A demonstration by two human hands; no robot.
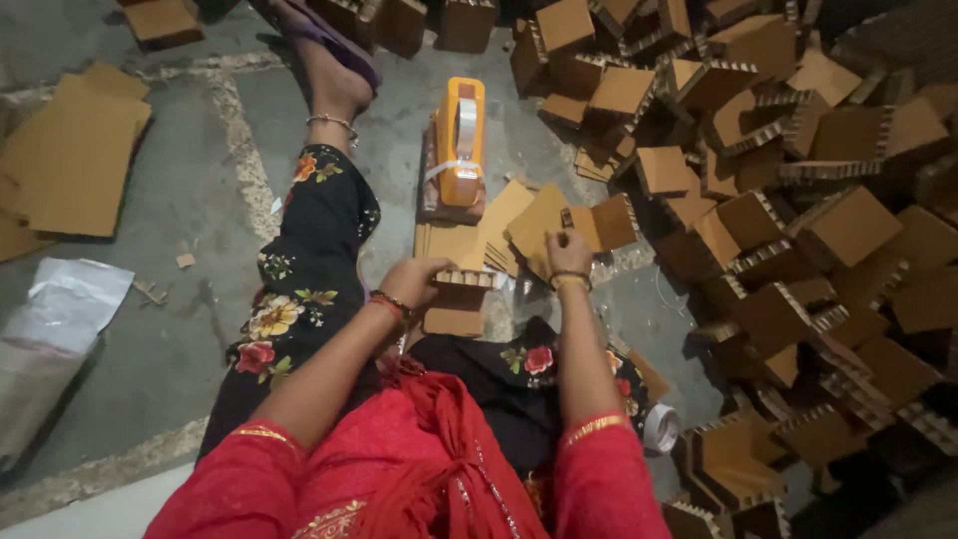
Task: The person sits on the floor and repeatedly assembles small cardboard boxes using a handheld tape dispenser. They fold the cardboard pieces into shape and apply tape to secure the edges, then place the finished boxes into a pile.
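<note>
Cardboard is being worked on a concrete floor (170, 200), seen from above the lap of a seated person. A honeycomb-edged cardboard strip (464, 278) is gripped by the left hand (414, 281), its fingers curled shut over the strip's left end. A small flat cardboard piece (544, 225) is pinched at its near edge by the right hand (570, 252), with the fingers narrow around it. Both pieces are held just in front of the knees, at the near end of a low stack of flat cardboard sheets (454, 245). An orange tape dispenser (459, 140) is set just beyond them on a small block, with its tape end hanging loose.

For the step to go well, the flat piece would best be squared against the strip's corrugated edge before any pressure is applied, and the strip held level so that the edges meet flush.

Room is tight on the right, where a large heap of finished cardboard corner pieces (798, 200) crowds close to the right hand. A roll of tape (661, 427) lies near the right knee. Open floor is left on the far left, between an outstretched leg (314, 240) and loose cardboard sheets (75, 160).
</note>
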